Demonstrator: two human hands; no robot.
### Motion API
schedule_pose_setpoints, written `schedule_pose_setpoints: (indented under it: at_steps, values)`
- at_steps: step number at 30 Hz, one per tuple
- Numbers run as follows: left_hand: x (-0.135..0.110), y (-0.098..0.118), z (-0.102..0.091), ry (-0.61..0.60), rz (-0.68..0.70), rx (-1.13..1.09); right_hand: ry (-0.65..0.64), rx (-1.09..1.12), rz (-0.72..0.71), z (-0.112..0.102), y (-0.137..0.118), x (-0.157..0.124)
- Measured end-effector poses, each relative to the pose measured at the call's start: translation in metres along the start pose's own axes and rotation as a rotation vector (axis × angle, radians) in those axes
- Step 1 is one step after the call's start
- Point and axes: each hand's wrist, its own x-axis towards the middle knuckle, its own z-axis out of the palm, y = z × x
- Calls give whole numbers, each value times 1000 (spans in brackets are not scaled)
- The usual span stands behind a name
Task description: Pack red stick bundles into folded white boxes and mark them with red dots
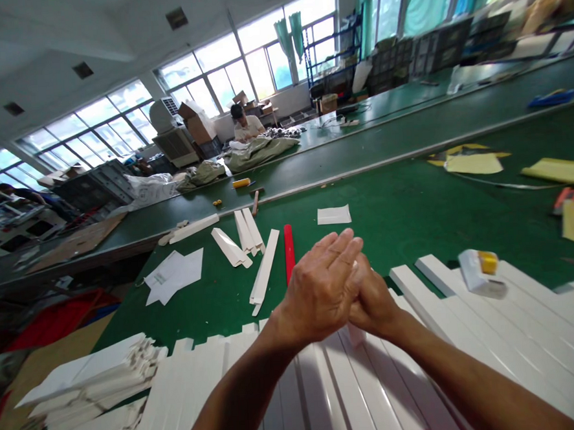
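White, flattened cardboard pieces lie in a rough stack (89, 370) at the lower left. Just above, on the green table (138, 321), several loose white paper sheets (174, 277) overlap. A row of long, narrow, glossy white cardboard boxes (181, 390) starts beside the stack and runs side by side along the near edge to the far right. Beyond it, a few slim white cartons with open ends (265, 268) lie at different angles; behind them, across the room, a person in a dark cap and light top (247, 125) sits at another bench. Next comes a narrow bright-red strip (289, 250), its near end hidden by the left hand (323, 281). That hand's fingers are nearly straight and close together, laid against the right hand (373, 295) above the boxes. The right hand is partly covered, and a pale carton end (356, 335) shows directly beneath both; whether either grips it cannot be told. Past them, a white tape dispenser with a yellow core (482, 273) rests on the boxes, and yellow sheets (473, 163) lie farther back.
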Motion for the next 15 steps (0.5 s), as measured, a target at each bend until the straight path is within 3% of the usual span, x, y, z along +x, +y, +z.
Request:
schedule_pose_setpoints:
  at_steps: [7,11,15]
  values:
    - [-9,3,17,23,-52,55,-71,27,127,-4,5,-3]
    - [-9,0,14,-19,-33,42,-74,82,108,-5,5,-1]
    - [-13,-13,4,-50,-15,-132,-70,127,77,-5,3,6]
